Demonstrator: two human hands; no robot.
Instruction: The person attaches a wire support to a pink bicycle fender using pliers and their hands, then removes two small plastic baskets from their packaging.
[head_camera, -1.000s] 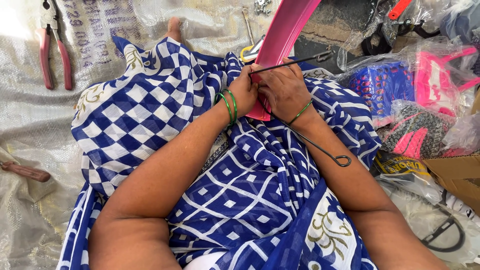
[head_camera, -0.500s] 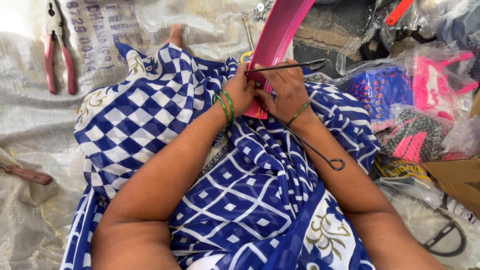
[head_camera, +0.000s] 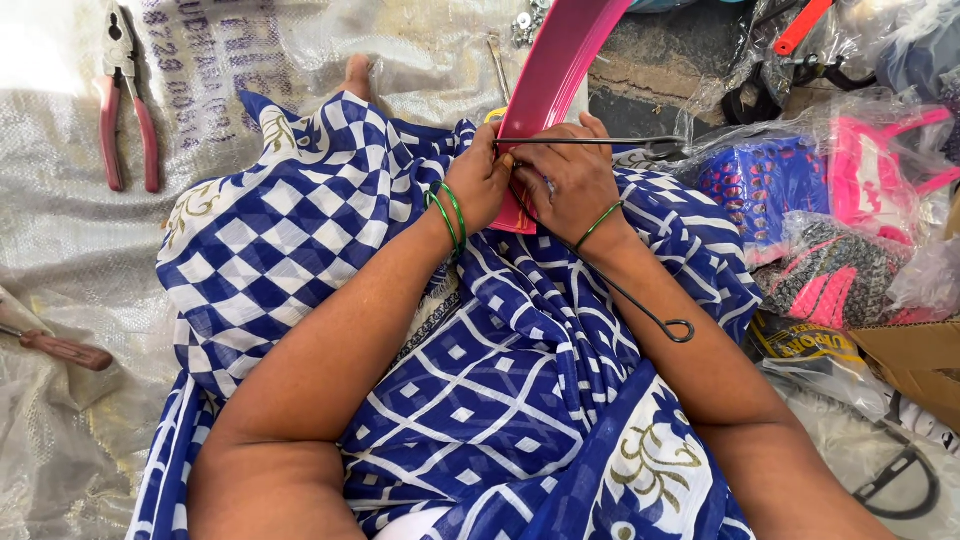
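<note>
You are gripping a pink curved mudguard (head_camera: 560, 75) and its thin metal stay (head_camera: 590, 141) over your lap.

Your left hand (head_camera: 487, 180) is closing its fingers on the mudguard's lower end, while your right hand (head_camera: 570, 180) is curling around the stay where it crosses the guard. The guard is resting on your blue-and-white checked cloth (head_camera: 300, 250); red-handled pliers (head_camera: 125, 100) are lying well apart on the sacking.

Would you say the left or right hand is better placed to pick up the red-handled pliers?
Probably the left: the pliers lie on the sacking on that side, beyond the left hand; the right hand grips the pink mudguard.
</note>
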